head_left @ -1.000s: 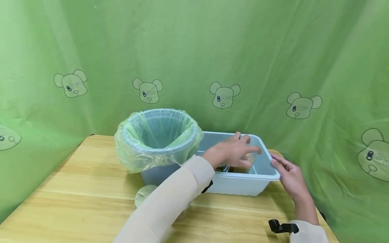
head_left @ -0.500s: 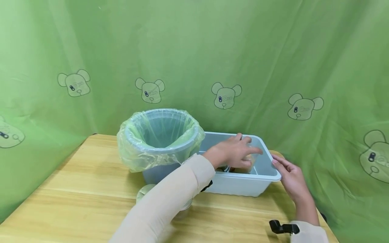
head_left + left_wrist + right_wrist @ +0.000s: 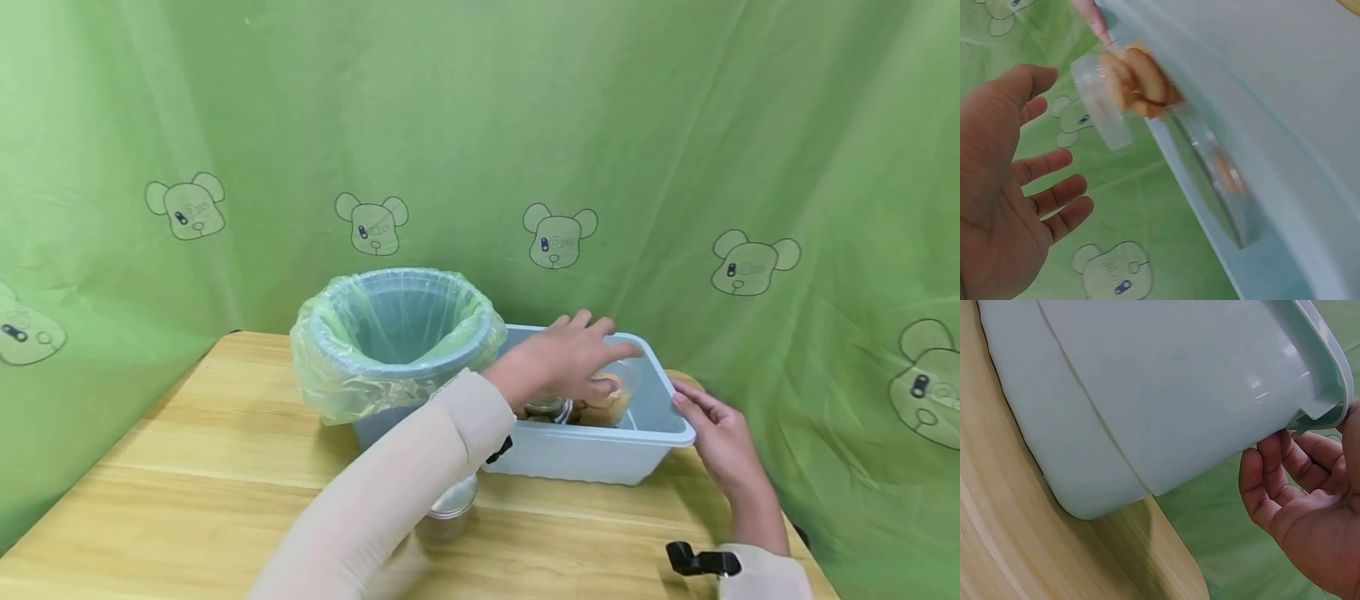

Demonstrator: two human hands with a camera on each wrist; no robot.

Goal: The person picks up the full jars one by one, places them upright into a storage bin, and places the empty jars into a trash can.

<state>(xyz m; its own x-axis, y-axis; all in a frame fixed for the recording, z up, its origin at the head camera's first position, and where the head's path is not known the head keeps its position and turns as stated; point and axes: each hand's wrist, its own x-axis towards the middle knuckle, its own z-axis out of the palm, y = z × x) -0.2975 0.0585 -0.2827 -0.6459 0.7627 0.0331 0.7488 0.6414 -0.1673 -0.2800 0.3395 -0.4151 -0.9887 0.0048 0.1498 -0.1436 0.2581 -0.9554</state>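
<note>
My left hand [image 3: 570, 358] hovers over the light-blue tub [image 3: 577, 454], fingers spread and holding nothing. Just beneath it, inside the tub, lies a tan-brown bread-like item [image 3: 611, 404]. In the left wrist view the brown bread-like pieces [image 3: 1141, 81] show beside a clear round plastic piece [image 3: 1102, 103] and a clear container [image 3: 1216, 175], all a little blurred and apart from my palm. A clear round container [image 3: 550, 408] stands left of them in the tub. My right hand [image 3: 720, 433] grips the tub's right front corner, thumb over the rim and fingers [image 3: 1266, 475] under it outside.
A blue bin [image 3: 397, 367] lined with a thin yellow-green bag [image 3: 330, 400] stands left of the tub. Near my left forearm a clear lidded cup [image 3: 450, 510] sits on the wooden table [image 3: 187, 500]. A green cloth [image 3: 465, 125] hangs behind.
My left hand has lifted slightly and shifted left, uncovering more of the bread-like item and the round container. My left sleeve now hides a pale round thing on the table. My right hand keeps its grip.
</note>
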